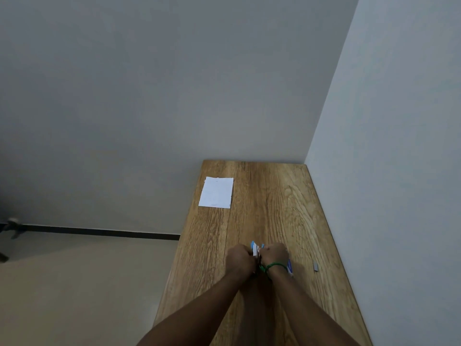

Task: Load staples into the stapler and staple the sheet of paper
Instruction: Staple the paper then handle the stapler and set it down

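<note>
My left hand (240,258) and my right hand (274,254) are pressed together over the wooden table (279,208), both closed around a small blue and white item (255,248). Only its top edge shows between the fingers, so I cannot tell whether it is the stapler or a staple box. Another blue and white piece (290,267) lies on the table, partly hidden under my right wrist. A short grey strip of staples (316,267) lies to the right of my hands. The white sheet of paper (216,193) lies flat near the far left corner.
The narrow table stands in a corner, with a grey wall (386,146) along its right side and another behind it. Its left edge drops to a beige floor (87,283). A green band circles my right wrist.
</note>
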